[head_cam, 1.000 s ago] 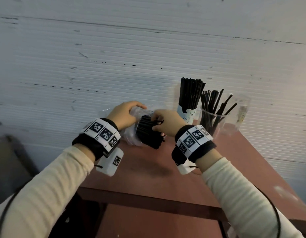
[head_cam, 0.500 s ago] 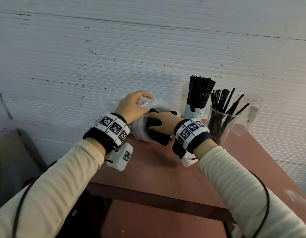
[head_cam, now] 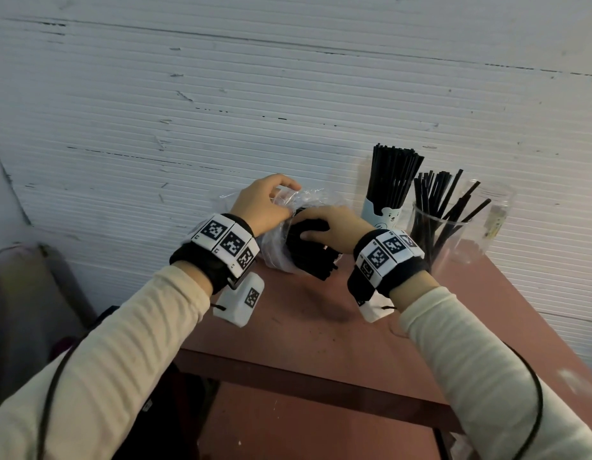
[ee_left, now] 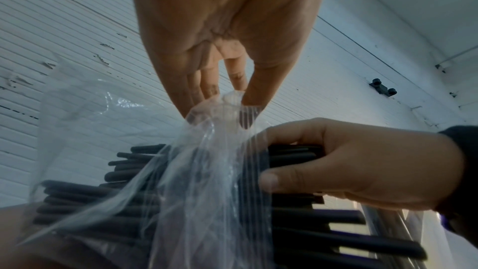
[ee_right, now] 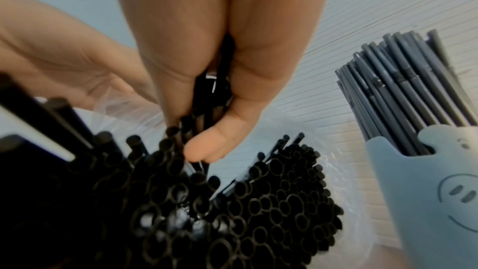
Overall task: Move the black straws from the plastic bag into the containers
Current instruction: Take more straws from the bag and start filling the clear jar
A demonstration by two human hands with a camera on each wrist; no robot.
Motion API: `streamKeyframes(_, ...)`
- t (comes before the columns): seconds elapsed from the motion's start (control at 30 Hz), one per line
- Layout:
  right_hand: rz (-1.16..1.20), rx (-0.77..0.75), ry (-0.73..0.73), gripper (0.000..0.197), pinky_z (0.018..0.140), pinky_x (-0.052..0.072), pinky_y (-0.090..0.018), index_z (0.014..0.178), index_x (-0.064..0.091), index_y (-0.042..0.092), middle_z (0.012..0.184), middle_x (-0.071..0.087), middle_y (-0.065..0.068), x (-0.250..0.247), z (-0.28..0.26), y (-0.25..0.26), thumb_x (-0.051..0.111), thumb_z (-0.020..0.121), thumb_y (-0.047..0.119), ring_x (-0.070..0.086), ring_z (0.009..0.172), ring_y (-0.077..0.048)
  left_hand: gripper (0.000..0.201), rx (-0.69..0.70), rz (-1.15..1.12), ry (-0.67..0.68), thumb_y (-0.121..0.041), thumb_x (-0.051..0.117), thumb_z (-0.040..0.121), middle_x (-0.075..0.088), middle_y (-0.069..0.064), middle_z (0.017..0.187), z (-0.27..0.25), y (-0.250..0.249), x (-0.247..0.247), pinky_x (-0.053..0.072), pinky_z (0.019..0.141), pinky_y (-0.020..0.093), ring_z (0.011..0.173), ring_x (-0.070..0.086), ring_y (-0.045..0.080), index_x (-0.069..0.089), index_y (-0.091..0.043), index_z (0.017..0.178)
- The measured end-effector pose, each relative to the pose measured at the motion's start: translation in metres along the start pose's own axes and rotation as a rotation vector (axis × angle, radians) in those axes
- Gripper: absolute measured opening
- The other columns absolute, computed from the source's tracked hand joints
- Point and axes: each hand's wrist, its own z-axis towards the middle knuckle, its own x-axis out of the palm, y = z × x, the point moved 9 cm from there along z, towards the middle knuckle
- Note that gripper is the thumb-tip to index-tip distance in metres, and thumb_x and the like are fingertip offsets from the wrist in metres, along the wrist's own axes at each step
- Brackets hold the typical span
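1. Vs half a sec ago: your right hand [head_cam: 334,227] has slid further over the straws [head_cam: 313,257], thumb now pressed on the bundle's near side; left hand [head_cam: 261,207] is about where it was, on the bag [head_cam: 281,250].
2. Left hand: thumb + fingertips pinch a fold of the bag, clear in the left wrist view [ee_left: 240,81].
3. Right hand: fingers curled round a small bunch of straws at the bag's mouth; right wrist view [ee_right: 207,69] shows thumb + fingers clamping them.
4. Straws sit in the bag, held just above the desk [head_cam: 321,333] near the wall.
5. Only the right wrist view shows the open straw ends [ee_right: 258,201] packed together.
6. Head view alone shows both holders at right: the blue cup [head_cam: 382,217] full, the clear jar [head_cam: 454,240] with a few straws leaning.
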Motion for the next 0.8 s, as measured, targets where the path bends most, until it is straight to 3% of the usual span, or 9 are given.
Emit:
streamKeyframes(0.17, 0.086, 0.008, -0.103, 0.031, 0.089, 0.038, -0.015, 0.119, 0.067, 0.028, 0.121, 0.066, 0.004, -0.011, -0.004, -0.005, 0.064, 0.091, 0.017, 0.059, 0.108, -0.013, 0.038, -0.003, -0.002, 0.014, -0.009, 0.072, 0.081, 0.062, -0.003, 0.113, -0.002, -0.001, 0.002, 0.049, 0.094, 0.033, 0.11, 0.056, 0.015, 0.064, -0.028, 0.114)
streamKeyframes(0.27, 0.121, 0.011, -0.118, 0.03, 0.089, 0.041, -0.015, 0.117, 0.069, 0.029, 0.119, 0.067, 0.005, -0.014, -0.006, -0.006, 0.064, 0.09, 0.016, 0.061, 0.104, -0.011, 0.04, 0.003, 0.005, 0.022, -0.008, 0.071, 0.081, 0.062, -0.003, 0.113, -0.003, -0.003, 0.003, 0.048, 0.091, 0.029, 0.109, 0.056, 0.013, 0.063, -0.027, 0.115)
streamKeyframes(0.4, 0.208, 0.022, -0.103, 0.027, 0.083, 0.045, -0.01, 0.115, 0.07, 0.029, 0.115, 0.068, 0.005, -0.015, -0.01, -0.01, 0.068, 0.089, 0.021, 0.062, 0.096, -0.008, 0.042, 0.005, 0.007, 0.036, -0.006, 0.07, 0.079, 0.063, -0.003, 0.115, -0.004, -0.003, 0.007, 0.049, 0.094, 0.032, 0.111, 0.056, 0.014, 0.063, -0.028, 0.115)
streamKeyframes(0.5, 0.197, 0.014, -0.129, 0.026, 0.084, 0.044, -0.012, 0.114, 0.07, 0.03, 0.112, 0.068, 0.007, -0.018, -0.012, -0.011, 0.067, 0.09, 0.021, 0.062, 0.094, -0.006, 0.044, 0.006, 0.014, 0.038, -0.005, 0.069, 0.079, 0.061, -0.002, 0.117, -0.004, -0.005, 0.008, 0.048, 0.095, 0.033, 0.111, 0.055, 0.015, 0.062, -0.026, 0.116)
streamKeyframes(0.7, 0.17, -0.003, -0.229, 0.025, 0.074, 0.043, -0.002, 0.108, 0.073, 0.028, 0.097, 0.07, 0.007, -0.028, -0.019, -0.014, 0.067, 0.087, 0.015, 0.062, 0.085, -0.004, 0.045, 0.011, 0.019, 0.031, -0.005, 0.069, 0.08, 0.059, -0.001, 0.118, -0.002, -0.004, 0.01, 0.045, 0.092, 0.029, 0.112, 0.054, 0.015, 0.061, -0.026, 0.118)
streamKeyframes(0.8, 0.214, 0.005, -0.223, 0.025, 0.077, 0.049, -0.008, 0.106, 0.074, 0.027, 0.092, 0.07, 0.009, -0.033, -0.026, -0.02, 0.068, 0.087, 0.013, 0.065, 0.08, -0.005, 0.045, 0.025, 0.026, 0.029, -0.008, 0.071, 0.081, 0.059, -0.001, 0.119, -0.004, -0.002, 0.012, 0.044, 0.09, 0.028, 0.113, 0.054, 0.016, 0.059, -0.028, 0.118)
